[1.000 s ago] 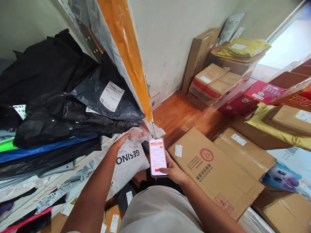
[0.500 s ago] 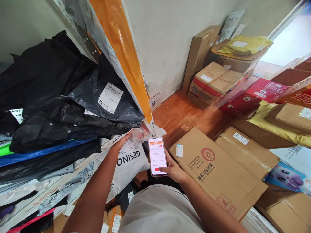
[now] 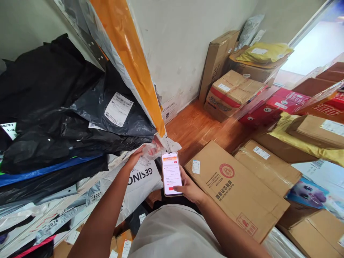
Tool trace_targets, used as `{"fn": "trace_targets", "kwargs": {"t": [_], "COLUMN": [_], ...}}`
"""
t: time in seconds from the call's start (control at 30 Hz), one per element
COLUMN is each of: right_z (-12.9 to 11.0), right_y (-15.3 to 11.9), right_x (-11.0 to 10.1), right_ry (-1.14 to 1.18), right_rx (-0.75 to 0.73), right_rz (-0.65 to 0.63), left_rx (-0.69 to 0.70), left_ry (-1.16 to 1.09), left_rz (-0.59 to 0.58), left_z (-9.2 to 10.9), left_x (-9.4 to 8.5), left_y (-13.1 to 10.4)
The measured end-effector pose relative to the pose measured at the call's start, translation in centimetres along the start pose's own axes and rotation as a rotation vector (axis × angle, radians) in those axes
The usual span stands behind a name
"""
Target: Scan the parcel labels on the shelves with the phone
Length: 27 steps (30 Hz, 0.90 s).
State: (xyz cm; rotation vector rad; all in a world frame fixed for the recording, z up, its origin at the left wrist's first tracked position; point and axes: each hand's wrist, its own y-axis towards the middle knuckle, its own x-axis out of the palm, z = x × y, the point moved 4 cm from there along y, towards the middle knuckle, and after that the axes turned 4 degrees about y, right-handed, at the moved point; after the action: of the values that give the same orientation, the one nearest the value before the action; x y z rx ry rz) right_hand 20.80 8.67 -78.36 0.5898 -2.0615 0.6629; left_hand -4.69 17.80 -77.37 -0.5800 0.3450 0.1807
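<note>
My right hand (image 3: 191, 188) is closed round a smartphone (image 3: 171, 172), its thumb on the red button low on the lit screen. My left hand (image 3: 136, 157) reaches to the shelf edge, its fingers closed at a clear plastic bag (image 3: 153, 148) with something pinkish inside. Its fingertips are partly hidden. Below that bag lies a white mailer (image 3: 143, 175) printed GESINO. Above and left of my left hand, black poly mailers (image 3: 53, 93) are piled on the shelf, one with a white label (image 3: 118, 109).
An orange and white wrapped strip (image 3: 129, 61) slants down at the shelf corner. To my right are a large carton (image 3: 212, 179), stacked boxes (image 3: 233, 91), red cartons (image 3: 268, 107) and a yellow mailer (image 3: 264, 53). Brown wooden floor (image 3: 193, 122) shows between shelf and boxes.
The view has shifted slightly, so most things sit a little further left. Both hands keep about the same pose, the right thumb still on the phone screen.
</note>
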Motion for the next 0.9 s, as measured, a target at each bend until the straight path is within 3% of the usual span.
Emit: {"fn": "trace_targets", "kwargs": {"t": [0.13,0.17,0.23,0.3,0.4,0.5,0.57,0.63,0.9], "right_z": [-0.7,-0.9,-1.3,-1.6,-2.0,-2.2,-2.1,-2.0,-1.9], "right_y": [-0.2,-0.3,-0.4,-0.5,-0.5,-0.3,-0.1,0.2,0.3], "right_x": [0.5,0.5,0.7,0.8,1.1,1.5,1.8,2.2,3.7], "right_ry": [-0.01,-0.01,-0.01,-0.007,-0.001,-0.001,-0.006,-0.011,-0.004], "right_rx": [-0.019,-0.024,-0.031,-0.037,-0.042,-0.021,0.008,0.026,0.06], "right_rz": [-0.006,-0.006,-0.003,0.002,-0.01,-0.027,-0.035,-0.042,-0.073], "left_rx": [0.114,0.14,0.251,0.181,0.064,-0.203,-0.386,-0.474,-0.271], "left_ry": [0.153,0.206,0.519,0.684,0.75,0.657,0.606,0.58,0.564], "left_rz": [0.243,0.332,0.597,0.925,1.118,1.027,0.893,0.796,0.556], "left_z": [-1.8,-2.6,-4.1,-6.5,-10.1,-12.4,-12.8,-12.4,-10.8], "left_x": [-1.0,-1.6,-3.1,-5.1,-7.3,-8.6,-8.8,-8.9,-9.2], "left_y": [-3.4,-4.9,-8.5,-12.3,-16.1,-17.0,-16.4,-15.5,-12.7]}}
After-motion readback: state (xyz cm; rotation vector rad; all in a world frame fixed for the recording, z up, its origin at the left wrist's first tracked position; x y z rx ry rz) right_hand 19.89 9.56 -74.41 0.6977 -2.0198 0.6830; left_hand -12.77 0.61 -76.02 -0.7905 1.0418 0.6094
